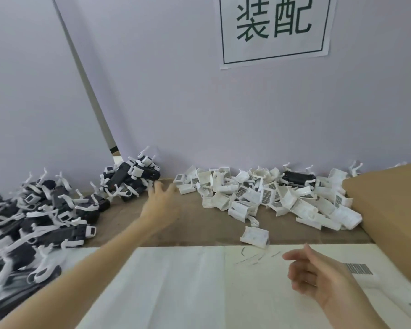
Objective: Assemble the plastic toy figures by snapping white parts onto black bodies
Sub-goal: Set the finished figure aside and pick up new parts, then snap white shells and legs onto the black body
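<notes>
With fingers spread wide and nothing held, the left hand [158, 200] was stretched toward the black bodies [131, 179] by the wall, where one body was best pinched singly, while the right hand [318, 274], loosely curled and empty, was kept near the white parts [271, 198].

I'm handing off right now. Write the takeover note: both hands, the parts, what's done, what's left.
Left hand: open, reaching out beside the black bodies by the wall, holding nothing.
Right hand: loosely curled, empty, over the white sheet.
Pile of figures with white parts on at left.
White parts heaped at centre-right; one black body among them.
Left: many white parts still loose.
</notes>
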The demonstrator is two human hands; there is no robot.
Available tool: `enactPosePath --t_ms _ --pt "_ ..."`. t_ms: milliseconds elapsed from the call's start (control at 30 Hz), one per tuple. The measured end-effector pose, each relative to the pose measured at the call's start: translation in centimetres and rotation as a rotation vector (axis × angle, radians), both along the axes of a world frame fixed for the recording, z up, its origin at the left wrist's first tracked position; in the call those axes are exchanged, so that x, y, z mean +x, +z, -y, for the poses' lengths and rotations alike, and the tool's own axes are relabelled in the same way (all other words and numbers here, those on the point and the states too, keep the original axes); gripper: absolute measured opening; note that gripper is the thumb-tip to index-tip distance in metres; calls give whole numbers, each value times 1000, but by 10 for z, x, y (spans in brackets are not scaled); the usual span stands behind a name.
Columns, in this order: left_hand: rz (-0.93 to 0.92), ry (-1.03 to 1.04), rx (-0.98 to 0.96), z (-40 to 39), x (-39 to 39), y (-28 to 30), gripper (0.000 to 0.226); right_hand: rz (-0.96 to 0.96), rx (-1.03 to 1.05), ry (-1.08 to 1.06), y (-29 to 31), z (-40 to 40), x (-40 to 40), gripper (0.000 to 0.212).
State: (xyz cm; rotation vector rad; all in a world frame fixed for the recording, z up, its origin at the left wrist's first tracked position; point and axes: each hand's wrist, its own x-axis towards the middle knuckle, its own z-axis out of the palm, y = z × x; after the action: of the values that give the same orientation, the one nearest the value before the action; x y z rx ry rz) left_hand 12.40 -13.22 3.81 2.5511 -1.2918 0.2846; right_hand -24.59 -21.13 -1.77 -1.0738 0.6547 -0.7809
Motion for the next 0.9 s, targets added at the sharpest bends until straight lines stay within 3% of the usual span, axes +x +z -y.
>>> enactPosePath --t_ms 133,200,300,400,533,633,700,733,800,867,900 --pt "263 214 130 23 76 33 74 -16 -37 51 -3 3 1 44" --pt "215 253 148 31 106 39 82 -27 -39 75 -5 5 1 43" --pt "108 255 315 37 131 42 76 -63 -44 95 -8 7 1 43" --pt "182 60 206 32 130 32 33 -87 -61 98 -6 6 0 43" --pt "336 -187 266 13 103 13 34 -78 -56 88 0 -1 1 41" --pt "391 -447 79 -11 78 2 22 -55 -71 60 2 -6 1 40" --pt "541 -625 -24 -25 62 -5 17 -38 -80 42 4 -8 1 39" --pt "623 -675 -22 -29 58 -8 23 -33 -83 36 3 -8 0 39" --pt "696 -618 -14 -30 59 -13 62 -36 -93 31 3 -8 0 39" --pt "600 -386 -45 -26 66 -8 99 -39 -105 41 1 -7 1 38" --pt "452 -242 -9 -24 71 -5 113 -41 -111 48 1 -7 1 37"
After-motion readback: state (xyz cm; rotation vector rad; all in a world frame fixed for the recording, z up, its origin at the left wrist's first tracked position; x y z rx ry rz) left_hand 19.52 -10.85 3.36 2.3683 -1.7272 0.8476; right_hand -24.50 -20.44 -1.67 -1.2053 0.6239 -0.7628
